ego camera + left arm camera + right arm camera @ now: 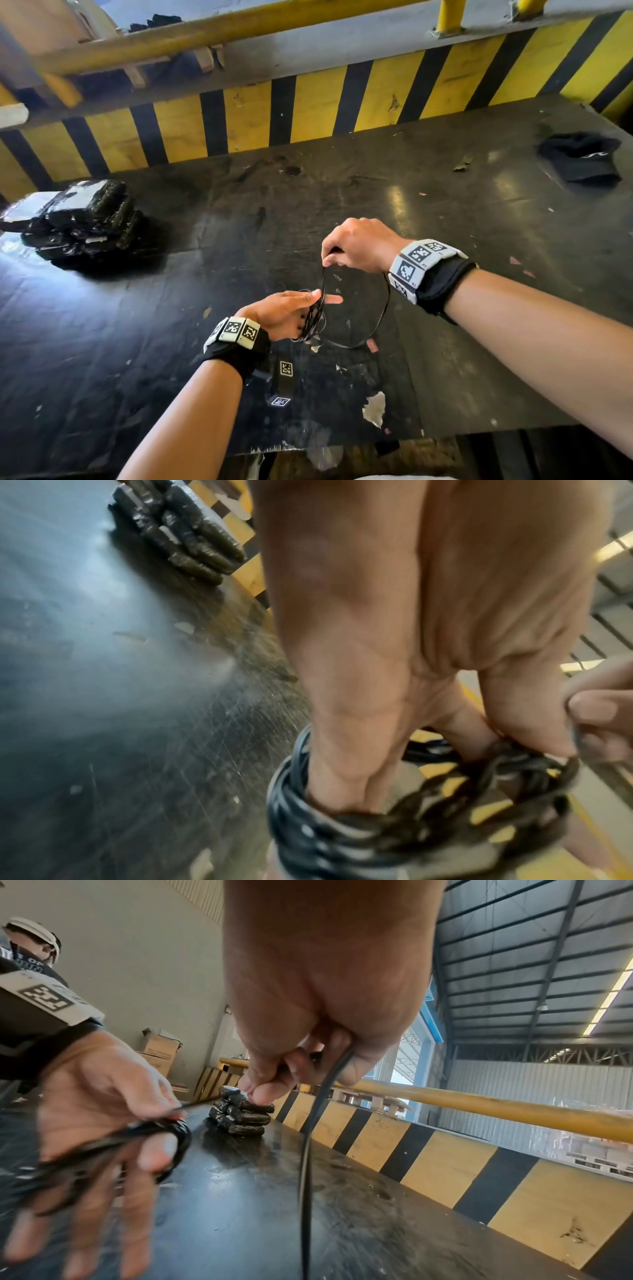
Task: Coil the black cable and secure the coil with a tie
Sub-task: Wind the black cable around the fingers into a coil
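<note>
Left hand [287,313]: fingers are spread straight, wearing the wound turns of the black cable [313,317] above the near worktop [445,212].
Right hand [356,245]: fingers are pinching the free length.
Advice: keeping even tension while winding looks wise.

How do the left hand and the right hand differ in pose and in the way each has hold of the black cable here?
The left hand has its fingers spread nearly straight, with the coil wound round them; the right hand is curled, pinching a single strand of the black cable. The left hand sits lower and nearer the person, the right hand higher and farther out. Both are above the table, joined by the same cable.
</note>
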